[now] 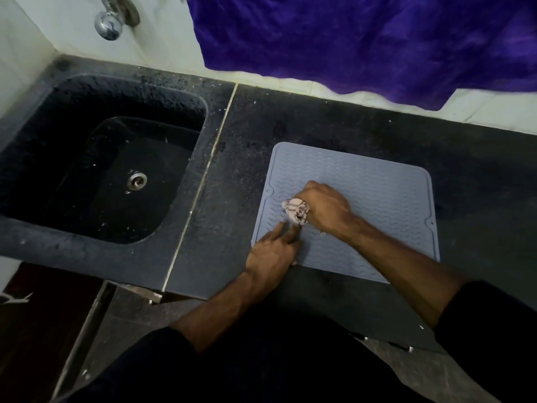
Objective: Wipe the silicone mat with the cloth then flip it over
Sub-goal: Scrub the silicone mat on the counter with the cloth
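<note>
A pale blue-grey silicone mat (363, 181) with a wavy ribbed face lies flat on the dark stone counter. A small bunched pinkish cloth (295, 210) rests on the mat's left-middle part. My right hand (325, 209) is closed around the cloth and presses it onto the mat. My left hand (273, 251) lies on the mat's near left corner, fingers spread flat and pointing toward the cloth, holding nothing.
A black sink (96, 167) with a metal drain (137, 181) is set into the counter (334, 123) at the left. A chrome tap (109, 24) hangs above it. A purple cloth (363, 39) drapes over the back wall. The counter's front edge runs just below the mat.
</note>
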